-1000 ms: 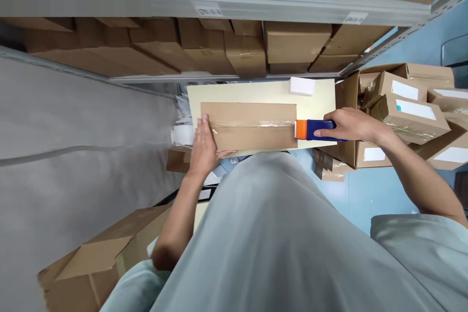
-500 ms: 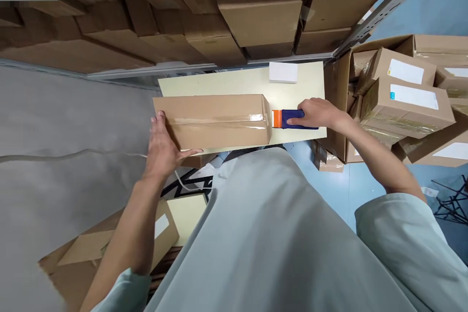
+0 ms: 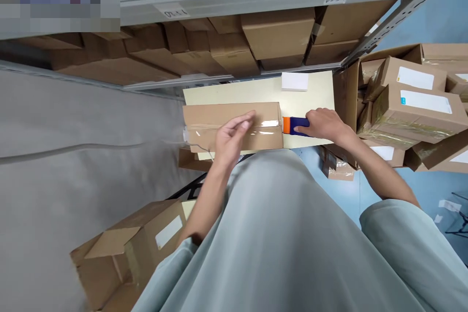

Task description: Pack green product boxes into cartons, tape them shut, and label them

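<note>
A long cardboard box [image 3: 234,111] lies on a cream board, a strip of shiny clear tape running along its top. My right hand [image 3: 323,124] grips a dark blue and orange tape dispenser [image 3: 297,126] at the box's right end, with its orange head against or just beside that end. Over the front middle of the box is my left hand [image 3: 229,140]. Its fingers are extended and loosely bent, the thumb close to them, and nothing shows in it. I cannot tell whether it touches the box.
Above the cream board [image 3: 321,102] stands a grey shelf [image 3: 256,0] full of cartons. A stack of white labels [image 3: 294,81] lies behind the box. To the right is a large carton [image 3: 346,102] of taped boxes; an open carton [image 3: 109,243] sits lower left.
My left hand has left the box's left end and moved right, over its middle. The right hand still holds the tape dispenser at the right end. The view has shifted somewhat.
</note>
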`<state>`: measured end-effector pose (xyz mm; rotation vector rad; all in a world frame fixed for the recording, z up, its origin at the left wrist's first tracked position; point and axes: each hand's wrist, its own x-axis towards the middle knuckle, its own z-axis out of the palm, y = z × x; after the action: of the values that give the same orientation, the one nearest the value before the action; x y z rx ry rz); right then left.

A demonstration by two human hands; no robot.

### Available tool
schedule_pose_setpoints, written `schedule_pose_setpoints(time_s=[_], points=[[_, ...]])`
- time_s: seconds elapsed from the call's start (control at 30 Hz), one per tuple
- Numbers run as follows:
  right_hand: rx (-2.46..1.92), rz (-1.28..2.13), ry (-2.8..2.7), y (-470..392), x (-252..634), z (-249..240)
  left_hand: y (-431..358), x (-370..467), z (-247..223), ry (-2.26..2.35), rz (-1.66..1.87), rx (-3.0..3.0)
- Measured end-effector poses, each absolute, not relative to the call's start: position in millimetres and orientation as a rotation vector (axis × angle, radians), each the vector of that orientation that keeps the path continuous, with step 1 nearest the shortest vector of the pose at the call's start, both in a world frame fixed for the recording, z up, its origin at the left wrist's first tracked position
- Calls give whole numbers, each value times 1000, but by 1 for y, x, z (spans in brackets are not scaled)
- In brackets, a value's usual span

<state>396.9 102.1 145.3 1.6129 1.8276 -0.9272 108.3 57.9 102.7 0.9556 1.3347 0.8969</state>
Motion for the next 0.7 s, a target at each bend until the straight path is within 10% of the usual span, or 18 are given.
schedule_pose_setpoints(time_s=[0.7], points=[[1704, -734, 1743, 79, 374, 157, 59, 119, 85, 1192, 978, 1058]])
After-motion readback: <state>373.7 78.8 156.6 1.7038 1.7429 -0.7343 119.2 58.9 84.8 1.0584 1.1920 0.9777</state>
